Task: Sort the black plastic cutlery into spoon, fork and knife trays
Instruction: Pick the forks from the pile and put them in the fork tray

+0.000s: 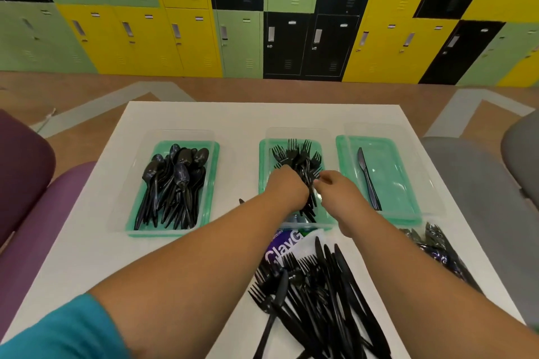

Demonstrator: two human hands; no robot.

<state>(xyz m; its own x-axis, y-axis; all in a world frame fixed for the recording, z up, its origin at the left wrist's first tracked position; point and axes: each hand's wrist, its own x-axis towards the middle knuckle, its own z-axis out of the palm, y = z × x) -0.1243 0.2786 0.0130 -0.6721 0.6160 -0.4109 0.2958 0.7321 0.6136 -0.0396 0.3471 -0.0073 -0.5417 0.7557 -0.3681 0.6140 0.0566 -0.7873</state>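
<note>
**Inspector:** Your left hand (287, 183) is over the middle tray (264, 154), fingers curled around a bundle of forks (300, 159). The tines fan out towards the far end of that tray; the handles run back under your wrist.

**Operator:** And my right?

**Inspector:** Your right hand (335, 186) is just beside the left, at the same bundle. Thumb and forefinger are drawn close together at the fork handles; whether they actually pinch one I cannot tell, since the left hand covers the contact.

**Operator:** The other trays?

**Inspector:** The left tray (214, 151) holds a heap of spoons (175, 181), bowls to the far end. The right tray (344, 143) holds a single knife (368, 179), lying lengthwise near its left wall.

**Operator:** What is unsorted?

**Inspector:** A mixed pile of cutlery (318, 294), forks and knives, lies on the white table (87, 256) nearest you, between your forearms, partly on a printed plastic bag (284, 245). A second bundle in clear wrap (437, 248) lies at the right edge, just in front of the right tray. One utensil tip (241, 200) shows beside your left forearm, between the left and middle trays.
</note>
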